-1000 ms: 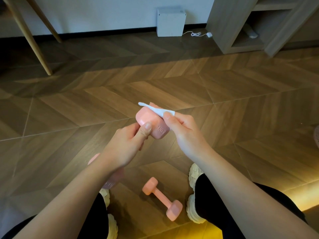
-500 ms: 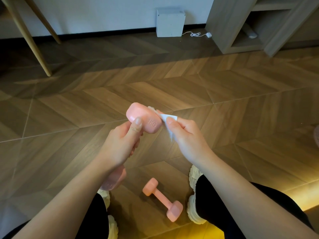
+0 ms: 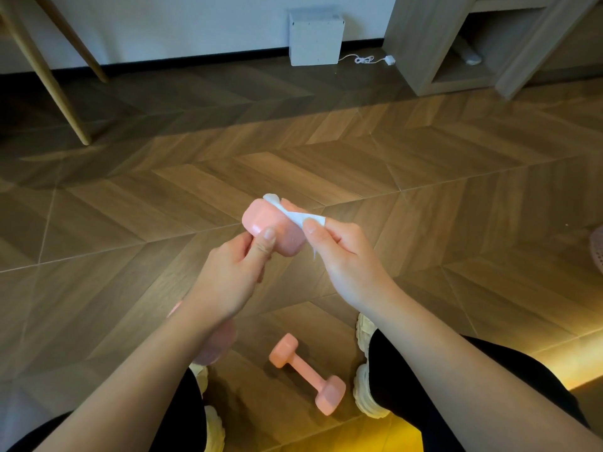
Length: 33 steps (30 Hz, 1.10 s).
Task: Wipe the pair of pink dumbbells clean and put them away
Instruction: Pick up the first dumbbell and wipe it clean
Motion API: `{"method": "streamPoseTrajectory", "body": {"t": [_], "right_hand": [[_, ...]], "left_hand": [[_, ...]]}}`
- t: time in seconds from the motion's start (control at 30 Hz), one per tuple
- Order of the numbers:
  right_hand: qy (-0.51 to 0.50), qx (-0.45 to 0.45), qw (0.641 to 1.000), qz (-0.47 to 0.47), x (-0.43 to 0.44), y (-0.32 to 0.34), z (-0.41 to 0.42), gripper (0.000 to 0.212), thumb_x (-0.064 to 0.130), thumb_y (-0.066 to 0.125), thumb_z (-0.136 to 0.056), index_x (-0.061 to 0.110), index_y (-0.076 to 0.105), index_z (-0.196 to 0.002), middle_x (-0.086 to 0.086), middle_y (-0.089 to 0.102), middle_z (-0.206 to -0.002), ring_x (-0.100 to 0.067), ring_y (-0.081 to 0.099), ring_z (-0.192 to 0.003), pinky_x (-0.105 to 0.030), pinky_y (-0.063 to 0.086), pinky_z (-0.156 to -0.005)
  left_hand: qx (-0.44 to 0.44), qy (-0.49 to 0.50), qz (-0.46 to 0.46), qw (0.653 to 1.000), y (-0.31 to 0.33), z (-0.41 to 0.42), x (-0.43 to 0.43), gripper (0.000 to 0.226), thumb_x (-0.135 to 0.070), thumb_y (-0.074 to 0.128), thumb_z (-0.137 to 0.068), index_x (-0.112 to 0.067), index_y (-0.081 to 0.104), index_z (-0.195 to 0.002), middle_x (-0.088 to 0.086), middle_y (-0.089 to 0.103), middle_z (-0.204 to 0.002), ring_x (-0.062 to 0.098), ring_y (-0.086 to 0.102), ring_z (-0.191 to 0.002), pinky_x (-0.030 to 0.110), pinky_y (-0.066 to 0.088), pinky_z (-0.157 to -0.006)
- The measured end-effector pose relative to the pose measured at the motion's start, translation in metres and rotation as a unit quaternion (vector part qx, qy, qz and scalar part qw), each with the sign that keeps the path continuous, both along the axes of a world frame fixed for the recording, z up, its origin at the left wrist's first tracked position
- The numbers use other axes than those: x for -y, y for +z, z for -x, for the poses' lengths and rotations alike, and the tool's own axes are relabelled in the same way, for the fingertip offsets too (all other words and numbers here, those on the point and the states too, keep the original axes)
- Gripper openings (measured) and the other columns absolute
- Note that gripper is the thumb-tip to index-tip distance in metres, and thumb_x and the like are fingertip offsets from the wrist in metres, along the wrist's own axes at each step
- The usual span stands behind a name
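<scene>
Centre of frame: the left hand (image 3: 235, 269) is curled round the hidden handle of the held dumbbell (image 3: 270, 223), thumb lying up against the near side of its upper head. That head, pink and block-shaped, projects above the fist; the lower head shows as a blurred pink shape below the wrist, at lower centre left. The right hand (image 3: 346, 252), just right of centre, pinches a white wipe (image 3: 293, 215) between thumb and forefinger. The wipe lies draped over the top right edge of the upper head, with one corner sticking up past it and a frayed end hanging below the thumb.

Lower centre: the second dumbbell (image 3: 306, 373), also pink, lies on the floor (image 3: 424, 177) on a diagonal, between the person's pale shoes (image 3: 365, 386) and touched by neither hand. Black trouser legs fill the bottom corners beside both forearms.

Surroundings: the floor is wood laid in a chevron pattern. At upper centre a white box (image 3: 315, 39) stands against the wall, with a white cable (image 3: 365, 59) lying coiled to its right. An open wooden cabinet (image 3: 421, 44) occupies the upper right, and slanted wooden legs (image 3: 49, 79) the upper left.
</scene>
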State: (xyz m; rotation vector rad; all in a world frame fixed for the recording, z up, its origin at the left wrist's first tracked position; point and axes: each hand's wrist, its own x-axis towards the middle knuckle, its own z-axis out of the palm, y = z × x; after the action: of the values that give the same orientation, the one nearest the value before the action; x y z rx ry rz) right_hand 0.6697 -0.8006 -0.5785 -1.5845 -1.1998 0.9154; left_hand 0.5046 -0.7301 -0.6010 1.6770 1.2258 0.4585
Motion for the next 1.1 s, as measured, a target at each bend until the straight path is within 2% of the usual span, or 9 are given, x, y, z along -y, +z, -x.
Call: {"method": "streamPoseTrajectory", "body": {"t": [0.13, 0.23, 0.3, 0.37, 0.5, 0.7, 0.9, 1.0, 1.1], "right_hand": [[-0.019, -0.008, 0.999, 0.027, 0.001, -0.005, -0.003, 0.04, 0.02, 0.042, -0.106, -0.011, 0.067, -0.105, -0.034, 0.066, -0.106, -0.037, 0.063, -0.091, -0.048, 0.048, -0.083], [-0.012, -0.051, 0.998, 0.016, 0.0, -0.002, -0.002, 0.034, 0.015, 0.04, -0.106, 0.022, 0.072, -0.116, -0.013, 0.073, -0.11, -0.004, 0.061, -0.087, -0.018, 0.045, -0.077], [0.01, -0.088, 0.996, 0.009, -0.001, -0.001, -0.002, 0.037, 0.015, 0.037, -0.105, 0.018, 0.066, -0.126, 0.006, 0.071, -0.119, 0.009, 0.058, -0.097, -0.009, 0.041, -0.084], [0.028, -0.098, 0.995, -0.004, -0.002, -0.003, -0.002, 0.038, 0.013, 0.034, -0.103, 0.02, 0.063, -0.128, 0.026, 0.07, -0.1, 0.011, 0.06, -0.098, -0.008, 0.04, -0.091], [0.041, -0.114, 0.993, -0.009, -0.004, -0.003, -0.003, 0.039, 0.017, 0.035, -0.105, 0.016, 0.065, -0.13, 0.007, 0.062, -0.136, -0.003, 0.048, -0.133, -0.038, 0.034, -0.117], [0.012, -0.111, 0.994, 0.006, -0.006, -0.001, 0.0, 0.037, 0.034, 0.04, -0.097, 0.024, 0.068, -0.119, -0.014, 0.066, -0.128, -0.027, 0.058, -0.122, -0.051, 0.039, -0.108], [0.028, -0.116, 0.993, -0.01, -0.001, -0.007, -0.006, 0.04, 0.019, 0.035, -0.105, 0.009, 0.061, -0.134, 0.0, 0.058, -0.141, -0.007, 0.045, -0.137, -0.042, 0.035, -0.116], [0.012, -0.096, 0.995, -0.003, 0.003, -0.009, -0.005, 0.042, 0.03, 0.038, -0.101, 0.016, 0.065, -0.13, 0.014, 0.068, -0.115, -0.003, 0.059, -0.113, -0.02, 0.045, -0.093], [-0.006, -0.094, 0.995, -0.013, 0.005, -0.009, -0.002, 0.037, 0.036, 0.043, -0.096, 0.019, 0.073, -0.108, -0.007, 0.074, -0.105, -0.018, 0.066, -0.099, -0.026, 0.044, -0.086]], "left_hand": [[0.071, 0.041, 0.041, 0.996, 0.0, 0.002, 0.0, 0.084, -0.093, 0.036, -0.069, -0.014, 0.062, -0.079, -0.01, 0.051, -0.052, 0.008, 0.043, -0.046, 0.023, 0.034, -0.047], [0.092, 0.011, 0.021, 0.995, 0.004, 0.006, -0.001, 0.081, -0.091, 0.039, -0.07, -0.012, 0.055, -0.072, -0.009, 0.048, -0.053, 0.008, 0.04, -0.048, 0.019, 0.032, -0.046], [0.09, -0.019, -0.002, 0.996, 0.007, 0.009, -0.001, 0.072, -0.087, 0.039, -0.073, -0.016, 0.051, -0.065, -0.009, 0.048, -0.053, 0.007, 0.04, -0.049, 0.019, 0.031, -0.047], [0.077, -0.057, -0.025, 0.995, 0.011, 0.01, 0.0, 0.066, -0.09, 0.037, -0.073, -0.027, 0.049, -0.061, -0.01, 0.049, -0.052, 0.004, 0.042, -0.049, 0.018, 0.033, -0.05], [0.046, -0.104, -0.034, 0.993, 0.012, 0.009, 0.005, 0.068, -0.095, 0.033, -0.069, -0.03, 0.052, -0.063, -0.012, 0.052, -0.055, 0.004, 0.042, -0.051, 0.026, 0.036, -0.055], [0.023, -0.11, -0.012, 0.994, 0.006, 0.003, 0.006, 0.08, -0.098, 0.034, -0.064, -0.021, 0.053, -0.068, -0.01, 0.052, -0.056, 0.009, 0.041, -0.052, 0.034, 0.035, -0.059], [0.11, -0.07, 0.023, 0.991, 0.01, 0.005, 0.006, 0.064, -0.094, 0.04, -0.069, -0.032, 0.052, -0.059, -0.009, 0.048, -0.054, 0.01, 0.039, -0.052, 0.029, 0.032, -0.053], [0.126, -0.042, 0.03, 0.991, 0.013, 0.006, 0.004, 0.068, -0.093, 0.041, -0.069, -0.026, 0.048, -0.059, -0.009, 0.045, -0.053, 0.01, 0.037, -0.051, 0.022, 0.031, -0.049], [0.114, -0.028, 0.04, 0.992, 0.012, 0.008, 0.0, 0.067, -0.089, 0.038, -0.074, -0.025, 0.049, -0.058, -0.008, 0.045, -0.051, 0.01, 0.038, -0.048, 0.02, 0.032, -0.045]]}}
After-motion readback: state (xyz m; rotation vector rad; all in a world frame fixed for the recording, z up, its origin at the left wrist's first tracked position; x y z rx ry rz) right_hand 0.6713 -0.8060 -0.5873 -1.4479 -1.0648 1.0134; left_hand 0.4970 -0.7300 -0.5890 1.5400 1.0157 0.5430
